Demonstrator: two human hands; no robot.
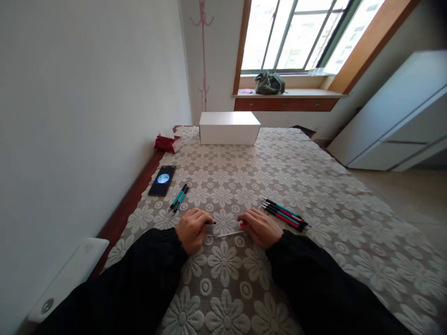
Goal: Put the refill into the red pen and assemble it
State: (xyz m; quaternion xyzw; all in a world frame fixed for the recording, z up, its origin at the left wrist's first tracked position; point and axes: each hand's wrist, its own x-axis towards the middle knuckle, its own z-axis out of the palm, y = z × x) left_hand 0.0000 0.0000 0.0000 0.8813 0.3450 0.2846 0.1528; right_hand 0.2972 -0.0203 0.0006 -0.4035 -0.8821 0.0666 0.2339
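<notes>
My left hand [193, 229] is closed around a mostly hidden piece, with a small black end [211, 223] poking out past the thumb. Opposite it, my right hand [260, 227] pinches a red pen barrel [242, 225], largely covered by the fingers. A thin whitish rod [230, 234] stretches from under the right fingers toward the left hand; whether it is attached to the red part I cannot tell. Beside my right hand lie several red, teal and black pens [284, 214] with metal tips. Two teal and black pens [179, 199] rest beyond my left hand.
A phone [162, 180] with a lit screen lies at the left. Farther back are a red tissue packet [168, 143] and a long white box [228, 133]. A flowered cloth [223, 177] covers the table. The wall [104, 116] runs close along the left side.
</notes>
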